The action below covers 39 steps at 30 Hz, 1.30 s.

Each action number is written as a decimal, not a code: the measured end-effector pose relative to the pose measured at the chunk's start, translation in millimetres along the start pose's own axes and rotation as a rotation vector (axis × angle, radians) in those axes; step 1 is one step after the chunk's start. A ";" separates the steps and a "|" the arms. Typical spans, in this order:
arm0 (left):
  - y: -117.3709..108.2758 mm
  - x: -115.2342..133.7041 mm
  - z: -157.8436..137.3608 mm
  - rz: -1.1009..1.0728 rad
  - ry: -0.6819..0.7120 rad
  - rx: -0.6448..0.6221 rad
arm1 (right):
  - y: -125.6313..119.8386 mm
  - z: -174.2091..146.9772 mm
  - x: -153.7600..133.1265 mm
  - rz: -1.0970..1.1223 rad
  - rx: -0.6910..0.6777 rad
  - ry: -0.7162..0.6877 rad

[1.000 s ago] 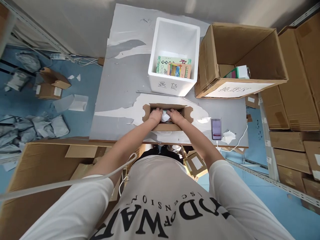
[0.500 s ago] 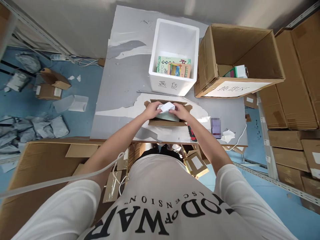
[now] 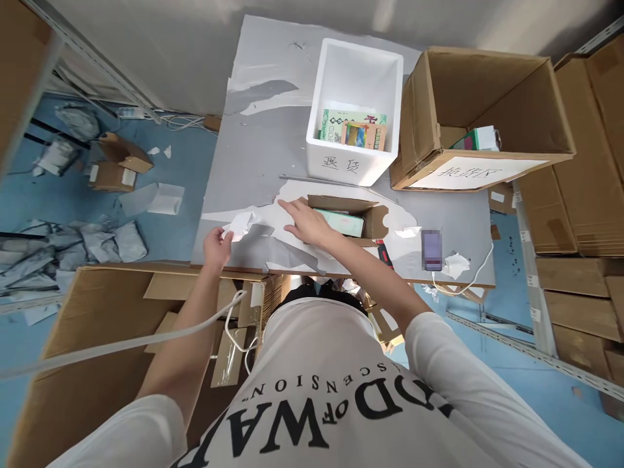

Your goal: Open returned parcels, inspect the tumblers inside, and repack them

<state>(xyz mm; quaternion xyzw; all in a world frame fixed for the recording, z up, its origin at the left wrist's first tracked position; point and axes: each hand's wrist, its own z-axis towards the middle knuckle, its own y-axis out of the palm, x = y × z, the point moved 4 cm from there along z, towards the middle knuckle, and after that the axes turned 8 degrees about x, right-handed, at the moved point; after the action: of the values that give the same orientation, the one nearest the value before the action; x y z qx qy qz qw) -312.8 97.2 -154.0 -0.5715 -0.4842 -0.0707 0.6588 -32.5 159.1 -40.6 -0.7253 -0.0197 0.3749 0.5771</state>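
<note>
Near the table's left front edge, my left hand pinches a crumpled piece of white paper. My right hand is empty, its fingers spread over the left end of an opened small cardboard box. Inside that box lies a pale green box, partly hidden by my right hand. A red and black tool, perhaps a cutter, lies by the box's front right corner, partly covered by my right forearm.
Behind the small box stand a white foam box with several printed packages and a large cardboard box with a green package. A phone on a cable and paper scraps lie at right. A big open carton stands lower left.
My left hand has carried the white paper leftward, away from the small box. My right hand has let go of the paper and opened, shifting left. The pale green box now shows more.
</note>
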 end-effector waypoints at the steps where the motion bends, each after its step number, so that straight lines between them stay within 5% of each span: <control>1: 8.6 -15.0 0.1 0.100 -0.038 -0.002 | -1.2 -8.2 9.3 -0.028 -0.003 0.027; 7: 65.6 -28.9 -5.7 0.346 -0.172 -0.116 | -22.1 -62.2 109.3 -0.254 -0.109 0.300; 12: 60.9 5.6 -9.6 0.337 -0.177 0.031 | -18.4 -71.1 155.0 -0.383 -0.274 0.367; 14: 53.8 34.1 -14.0 0.288 -0.011 0.086 | -11.9 -61.4 158.9 -0.415 -0.309 0.348; 17: 51.0 95.4 -34.5 0.155 0.451 0.126 | -0.5 -42.8 160.7 -0.449 -0.340 0.339; 20: 72.4 150.0 -71.1 0.087 0.840 -0.139 | 12.7 -29.9 159.8 -0.441 -0.360 0.315; 23: 102.9 174.5 -107.0 0.186 1.112 -0.415 | 26.0 -25.4 153.6 -0.471 -0.385 0.215; 29: 132.8 159.9 -121.1 0.367 1.199 -0.510 | 42.0 -14.4 132.3 -0.609 -0.473 -0.074; 32: 135.6 159.6 -119.2 0.391 1.216 -0.526 | 47.3 -2.7 123.4 -0.638 -0.545 -0.085; 39: 140.8 166.5 -125.2 0.517 1.206 -0.545 | 62.1 15.8 103.6 -0.602 -0.443 -0.094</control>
<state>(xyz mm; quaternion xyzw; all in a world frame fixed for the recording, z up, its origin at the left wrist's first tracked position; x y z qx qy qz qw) -65.2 118.4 -115.4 -0.6737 0.1510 -0.3346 0.6414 7.9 199.2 -148.3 -0.7762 -0.3389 0.2080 0.4892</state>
